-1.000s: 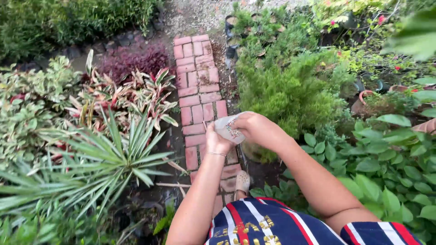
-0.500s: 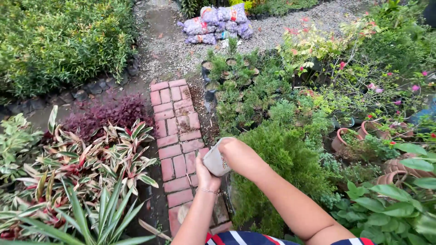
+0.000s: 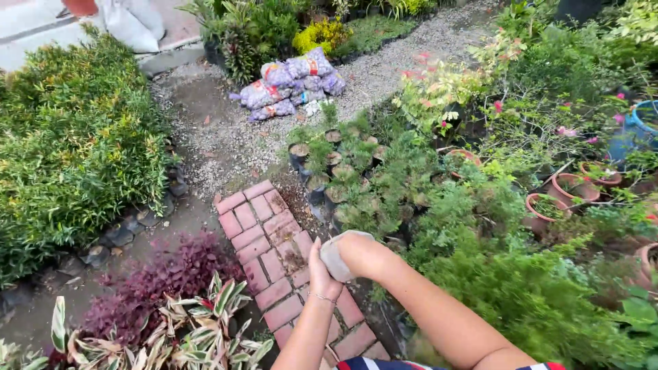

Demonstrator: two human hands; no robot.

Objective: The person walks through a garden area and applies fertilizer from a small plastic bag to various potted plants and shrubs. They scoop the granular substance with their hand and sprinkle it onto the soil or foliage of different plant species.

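Note:
Both my hands meet in front of me over a red brick path point(image 3: 264, 226). My left hand point(image 3: 321, 274) cups the underside of a small grey-white object point(image 3: 336, 257), which looks like a stone or a wad of cloth. My right hand point(image 3: 363, 255) is closed over its top and right side. What the object is exactly I cannot tell. Both forearms rise from the bottom edge of the view.
A gravel path point(image 3: 226, 144) leads away to a pile of filled sacks point(image 3: 291, 85). Small black potted seedlings point(image 3: 336, 164) and bushy green shrubs point(image 3: 521, 294) stand right of the bricks, with terracotta pots point(image 3: 548, 205). Purple and striped plants point(image 3: 178, 288) and a hedge point(image 3: 68, 151) lie left.
The view has tilted up from the plants at my feet to the gravel path and sacks ahead. My hands stay together on the grey object.

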